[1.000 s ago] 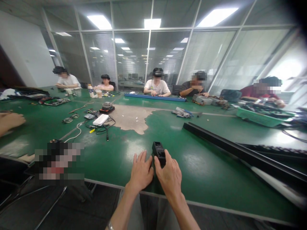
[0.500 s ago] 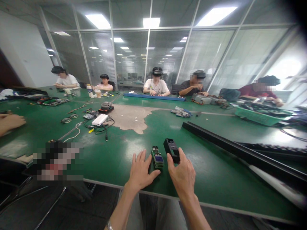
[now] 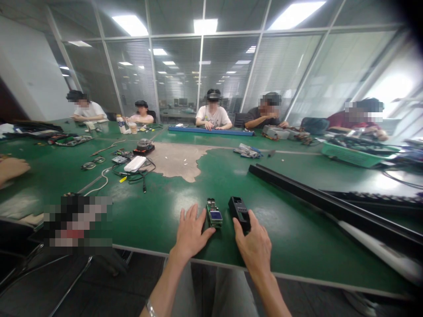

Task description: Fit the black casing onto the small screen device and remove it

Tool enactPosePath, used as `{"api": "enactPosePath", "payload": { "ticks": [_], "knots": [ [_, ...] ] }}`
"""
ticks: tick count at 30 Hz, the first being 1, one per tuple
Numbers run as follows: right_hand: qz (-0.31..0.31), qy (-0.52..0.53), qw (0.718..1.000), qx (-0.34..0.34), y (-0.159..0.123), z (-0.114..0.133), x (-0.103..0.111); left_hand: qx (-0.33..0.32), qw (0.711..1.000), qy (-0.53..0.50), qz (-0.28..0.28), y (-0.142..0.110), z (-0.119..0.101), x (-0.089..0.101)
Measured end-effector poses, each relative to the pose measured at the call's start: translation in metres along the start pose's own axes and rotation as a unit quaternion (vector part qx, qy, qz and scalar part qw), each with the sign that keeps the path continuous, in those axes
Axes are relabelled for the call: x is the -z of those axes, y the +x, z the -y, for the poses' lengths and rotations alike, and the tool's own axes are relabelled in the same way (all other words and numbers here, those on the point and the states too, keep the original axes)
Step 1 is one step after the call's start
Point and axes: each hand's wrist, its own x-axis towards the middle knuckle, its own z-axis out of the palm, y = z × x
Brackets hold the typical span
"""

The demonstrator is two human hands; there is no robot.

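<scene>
Along the near edge of the green table point(image 3: 142, 220) sits the work, with both forearms coming in over that edge. To the right, a long black bar point(image 3: 297, 191) slants from mid-table toward the right edge and limits sideways travel; the tabletop between it and the near edge narrows rightward. Toward the far edge lies a pale brown patch point(image 3: 175, 163), with a white box point(image 3: 135, 164) and black cable at its left margin. Flat green surface runs from there to the work: most room is straight ahead and to the left.

Left hand point(image 3: 190, 231): palm down, fingers spread, thumb reaching to the near end of the circuit board; contact cannot be told. Right hand point(image 3: 254, 240): thumb and fingers pinch the near part of the black casing point(image 3: 238, 206) from both sides. Casing lies or is held just off the tabletop, cannot tell which; cut-outs show in its upper face.

Circuit board point(image 3: 214, 209): left of the casing, just apart from it, small screen point(image 3: 216, 215) facing up. Judgement: casing and board stand separated, that step done; the board looks whole, screen in place. What remains cannot be told from this view
</scene>
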Motion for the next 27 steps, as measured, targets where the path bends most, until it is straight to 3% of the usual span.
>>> {"api": "enactPosePath", "payload": {
  "ticks": [12,27],
  "knots": [
    [0.002,-0.016,0.998,0.057,-0.006,-0.007,-0.014,0.004,1.0,0.011,-0.003,0.002,0.0,-0.003],
    [-0.013,0.022,0.998,0.06,-0.005,-0.008,-0.014,0.013,0.999,0.041,-0.008,0.002,-0.004,-0.004]
  ]
}}
